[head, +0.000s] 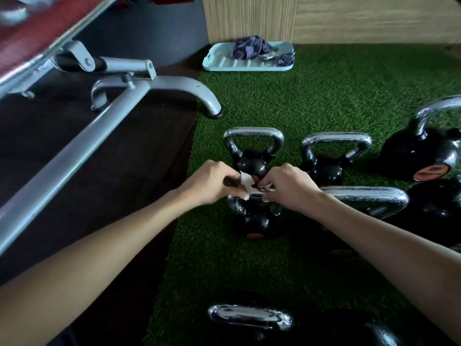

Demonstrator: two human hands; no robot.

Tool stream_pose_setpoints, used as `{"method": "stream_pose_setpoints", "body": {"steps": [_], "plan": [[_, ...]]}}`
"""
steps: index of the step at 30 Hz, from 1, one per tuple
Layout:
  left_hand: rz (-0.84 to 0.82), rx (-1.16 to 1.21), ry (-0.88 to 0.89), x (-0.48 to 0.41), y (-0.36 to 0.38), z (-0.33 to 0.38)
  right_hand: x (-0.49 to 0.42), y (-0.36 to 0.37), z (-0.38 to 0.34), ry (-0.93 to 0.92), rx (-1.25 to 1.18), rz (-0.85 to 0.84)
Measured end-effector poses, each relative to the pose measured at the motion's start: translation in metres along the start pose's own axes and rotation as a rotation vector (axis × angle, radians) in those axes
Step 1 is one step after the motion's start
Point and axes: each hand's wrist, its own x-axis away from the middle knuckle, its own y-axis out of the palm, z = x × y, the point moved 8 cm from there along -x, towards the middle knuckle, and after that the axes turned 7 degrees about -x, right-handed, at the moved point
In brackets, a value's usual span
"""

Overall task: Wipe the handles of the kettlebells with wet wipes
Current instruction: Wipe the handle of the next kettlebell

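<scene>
I have both hands together over the small kettlebell (254, 224) in the middle of the green turf (274, 270). My left hand (212, 182) pinches one side of the white wet wipe (245, 182) with curled fingers, and my right hand (289, 188) pinches the other side. The wipe hangs between them right at that kettlebell's chrome handle (234, 206); I cannot tell whether it touches the metal.

Just beyond stands a second kettlebell (252, 166), with a third (324, 171) to its right. A larger kettlebell (421, 156) sits at the far right edge. Nearest me, at the bottom, another chrome handle (249, 317) shows.

Far off by the wall lies a pale blue tray (224, 62) with a crumpled dark cloth (250, 47) on it. On the left, a grey bench frame (124, 113) stands on a dark mat (74, 176).
</scene>
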Motion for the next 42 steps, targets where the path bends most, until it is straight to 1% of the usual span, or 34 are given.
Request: {"method": "stream_pose_setpoints", "body": {"steps": [2,4,8,10,13,15,18,23,25,27,28,30,31,34,37,40,42], "plan": [[0.029,-0.076,0.044,-0.004,0.010,0.012,0.001,0.001,0.005,0.020,0.011,0.007],[0.036,-0.100,0.045,-0.010,0.018,0.019,0.004,0.001,0.013,0.044,-0.002,0.022],[0.076,-0.068,0.094,-0.012,0.028,0.034,0.014,-0.003,0.026,0.066,-0.002,0.040],[0.100,-0.037,0.104,-0.007,0.027,0.030,0.017,-0.005,0.029,0.078,0.004,0.037],[0.132,0.001,0.024,0.007,0.021,0.002,0.017,-0.002,0.030,0.092,-0.022,0.030],[0.151,0.044,0.007,0.011,0.018,-0.006,0.014,-0.001,0.026,0.091,-0.045,0.017],[0.160,0.057,0.016,0.013,0.017,-0.005,0.011,0.001,0.015,0.054,0.039,0.007],[0.214,0.093,-0.161,0.033,0.035,-0.060,0.011,0.001,0.016,0.061,0.043,0.017],[0.218,0.147,-0.200,0.045,0.051,-0.070,0.011,0.001,0.018,0.073,0.026,0.017],[0.250,0.256,-0.194,0.052,0.063,-0.066,0.011,0.002,0.021,0.084,0.006,0.019],[0.294,0.293,-0.193,0.053,0.065,-0.066,0.011,0.002,0.021,0.088,0.000,0.021],[0.385,0.318,-0.196,0.054,0.066,-0.068,0.012,0.004,0.022,0.090,-0.005,0.024],[0.405,0.316,-0.184,0.054,0.066,-0.069,0.012,0.004,0.023,0.088,-0.005,0.031],[0.420,0.310,-0.184,0.053,0.073,-0.072,0.013,0.004,0.021,0.067,0.018,0.051],[0.402,0.299,-0.222,0.056,0.085,-0.066,0.012,0.005,0.017,0.064,0.061,0.058],[0.378,0.278,-0.247,0.060,0.086,-0.056,0.012,0.003,0.017,0.064,0.019,0.076],[0.415,0.292,-0.294,0.067,0.068,-0.055,0.014,0.001,0.016,0.049,-0.033,0.094]]}}
